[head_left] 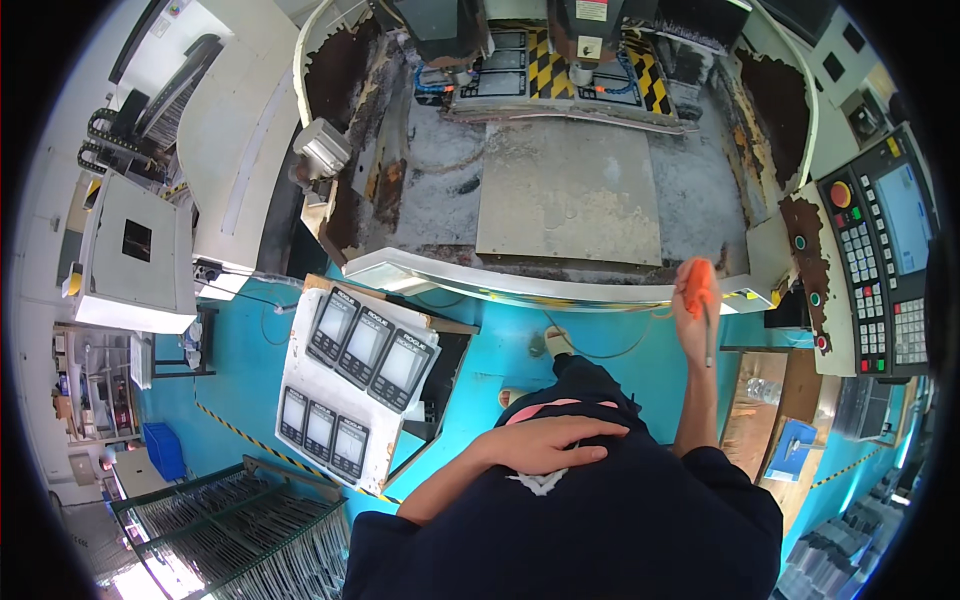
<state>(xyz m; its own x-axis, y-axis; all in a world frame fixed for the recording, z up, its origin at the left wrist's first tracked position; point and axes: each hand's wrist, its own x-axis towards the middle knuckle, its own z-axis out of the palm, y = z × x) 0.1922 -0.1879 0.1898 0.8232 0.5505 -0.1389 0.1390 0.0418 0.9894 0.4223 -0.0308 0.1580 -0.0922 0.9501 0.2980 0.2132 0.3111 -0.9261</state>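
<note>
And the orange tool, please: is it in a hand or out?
In: the right hand is closed around the orange tool, whose thin grey rod sticks out.

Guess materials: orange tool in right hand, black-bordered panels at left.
Orange tool: probably plastic, given its bright colour; finish unclear. Its thin rod: perhaps metal, grey and straight. Black-bordered panels: likely glass or plastic, smooth-looking, with flat, pale centres.
</note>
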